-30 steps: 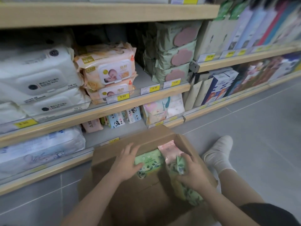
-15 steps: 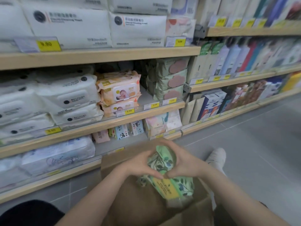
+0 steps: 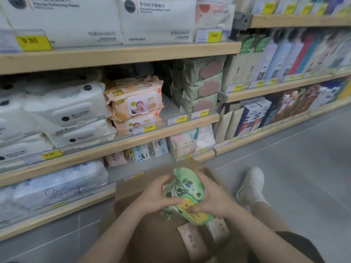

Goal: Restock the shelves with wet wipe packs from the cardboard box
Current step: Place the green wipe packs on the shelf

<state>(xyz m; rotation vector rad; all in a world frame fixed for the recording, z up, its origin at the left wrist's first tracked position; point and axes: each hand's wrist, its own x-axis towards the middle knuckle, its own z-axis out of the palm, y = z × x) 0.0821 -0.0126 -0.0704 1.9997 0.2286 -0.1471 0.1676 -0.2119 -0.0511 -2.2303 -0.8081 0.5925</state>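
Both hands are closed round a small bundle of green leaf-print wet wipe packs (image 3: 183,194) held just above the open cardboard box (image 3: 144,234): the left hand (image 3: 153,196) cups its left side, the right hand (image 3: 212,200) its right. The bundle's long axis runs away from the person towards the lowest shelf (image 3: 133,172), which lies directly ahead, beyond the box (a gap shows there beside the small panda-print packs (image 3: 141,155)). Pink packs (image 3: 191,242) are left in the box.
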